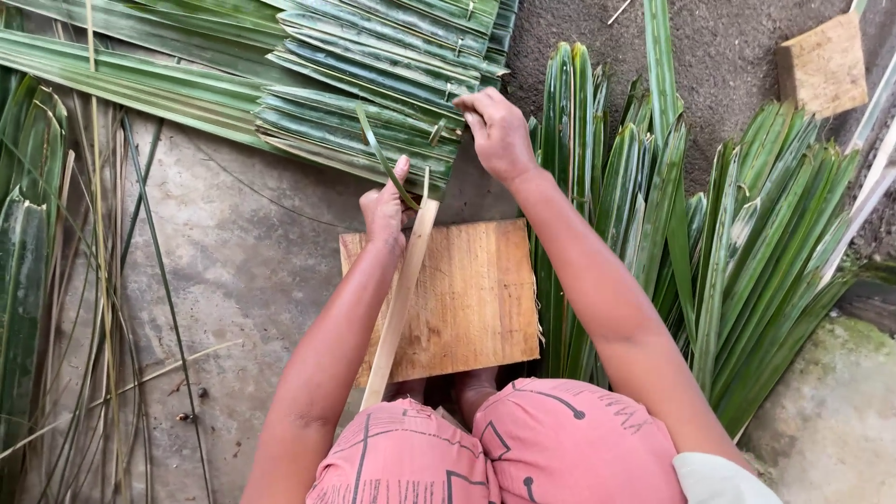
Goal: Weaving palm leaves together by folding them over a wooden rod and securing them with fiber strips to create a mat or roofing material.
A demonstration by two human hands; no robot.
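Mid-stitching, the left hand point(385, 210) pinches a leaf strip point(381, 154) and stick point(399, 303); the right hand point(499, 131) pinches the thatch point(373, 103) edge, likely tightening next.

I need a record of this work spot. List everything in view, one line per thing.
Stitched panel of folded green palm leaves: one, green, top centre on the ground.
Loose bundle of long green palm leaves: one pile, green, right side.
Flat brown wooden board: one, brown, centre, in front of the knees.
Pale thin wooden slat: one, pale tan, slanting across the board's left edge up to the panel.
Narrow green leaf strip: one, green, above the left hand.
Dry leaf ribs and strips: many, green and straw, left side.
Small square tan block: one, tan, top right.
Pink patterned shorts: one, pink, bottom centre.
Left hand: grips the slat and strip.
Right hand: on the panel's edge.
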